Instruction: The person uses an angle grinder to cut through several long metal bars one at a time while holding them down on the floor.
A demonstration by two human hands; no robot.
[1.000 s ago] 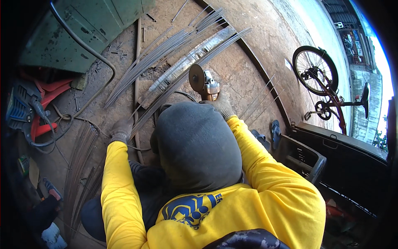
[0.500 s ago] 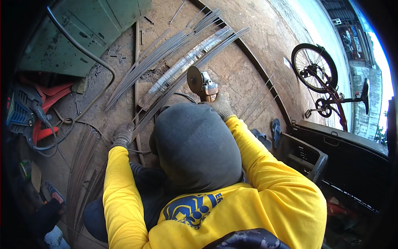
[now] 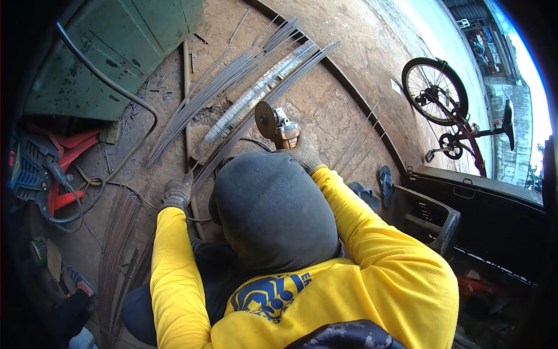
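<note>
My right hand (image 3: pixel 306 152), in a grey knit glove, is closed around the body of an angle grinder (image 3: pixel 285 131). The grinder's round disc (image 3: pixel 266 120) stands above the floor, to the right of a bundle of thin metal rods (image 3: pixel 279 88). My left hand (image 3: pixel 176 193), also gloved, is closed at the near end of these rods; its fingers are partly hidden. Beside the bundle lies a long, silvery metal bar (image 3: pixel 258 90). More thin rods (image 3: pixel 203 103) are fanned out to its left. My hooded head covers the ground between my arms.
A green metal cabinet (image 3: pixel 110 58) and a blue-and-red machine with cables (image 3: pixel 35 163) stand at left. Dark rods (image 3: pixel 119 238) lie at near left, by another person's foot (image 3: pixel 81 281). A steel edge bar (image 3: pixel 349 87), slippers (image 3: pixel 385 183), a black chair (image 3: pixel 430 218) and a bicycle (image 3: pixel 447 104) are at right.
The view has shifted slightly. My right hand has brought the grinder a little nearer to me, and my left hand has moved slightly right along the rod ends.
</note>
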